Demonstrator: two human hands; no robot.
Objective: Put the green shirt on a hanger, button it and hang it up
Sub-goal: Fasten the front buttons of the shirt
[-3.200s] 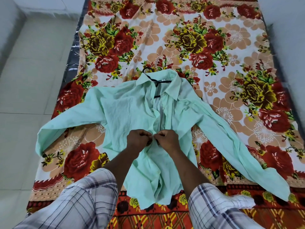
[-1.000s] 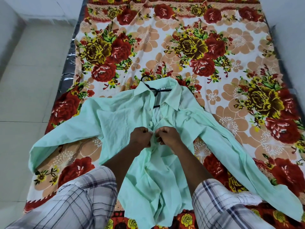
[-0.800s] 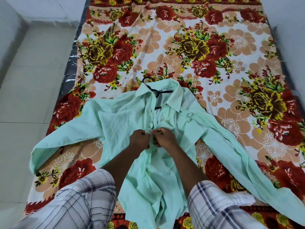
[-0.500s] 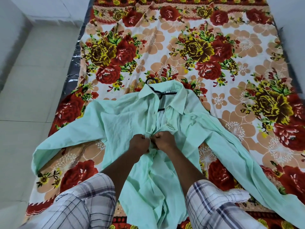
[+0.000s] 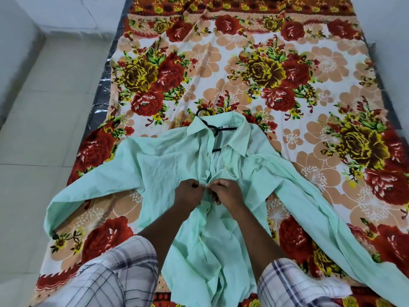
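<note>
Pale green shirt crumpled, sleeves spread (collar open) on hanger.

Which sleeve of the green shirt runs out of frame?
The sleeve on the person's right: it trails across the floral sheet and out the lower right corner. The other sleeve ends in view, near the sheet's left edge.

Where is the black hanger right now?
In the head view, the black wire hanger lies near centre, inside the open collar of the pale green shirt, its hook poking out onto the floral bedsheet.
</note>
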